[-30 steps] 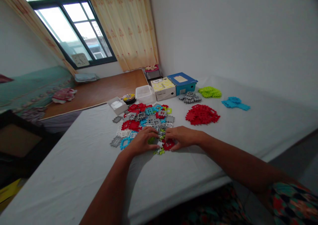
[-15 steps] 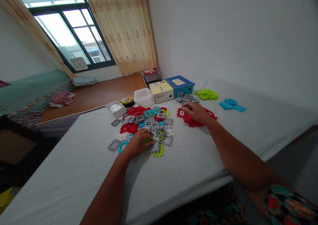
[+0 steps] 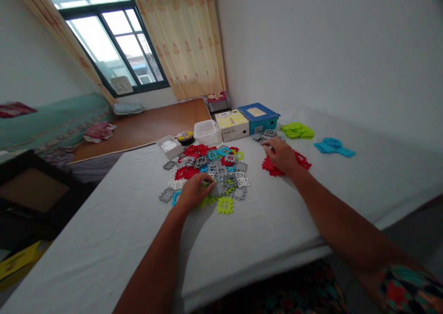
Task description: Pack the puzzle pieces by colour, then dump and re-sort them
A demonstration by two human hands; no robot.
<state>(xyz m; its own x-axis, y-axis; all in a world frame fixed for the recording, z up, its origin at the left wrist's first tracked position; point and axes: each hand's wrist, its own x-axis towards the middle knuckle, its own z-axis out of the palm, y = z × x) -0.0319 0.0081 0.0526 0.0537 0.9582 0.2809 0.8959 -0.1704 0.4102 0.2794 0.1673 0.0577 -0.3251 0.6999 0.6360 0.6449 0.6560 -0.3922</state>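
Observation:
My left hand [image 3: 196,190] pinches a grey interlocking tile [image 3: 217,189] at the near side of a mixed heap of toothed plastic tiles [image 3: 218,168] in red, blue, grey, white and green. Just right of that hand, a lime-green square tile [image 3: 225,205] lies flat on the cloth. My right hand [image 3: 281,155] hovers over a pile of red tiles [image 3: 272,167], fingers bent and thumb apart, with nothing visible between them. Its palm side and part of the red pile are hidden. Close beyond its fingertips lies a pile of grey tiles [image 3: 269,135].
Lime-green tiles [image 3: 297,130] and blue tiles [image 3: 334,147] lie in piles at the right. Along the back stand a blue box [image 3: 259,115], a yellow-and-white box [image 3: 232,125], a clear plastic tub [image 3: 206,131], a round tin [image 3: 185,137] and a small white box [image 3: 169,147].
My left hand has lifted the grey tile away from the lime-green square, which now shows whole. The red tile beside my right fingertips no longer shows there. The view has shifted slightly.

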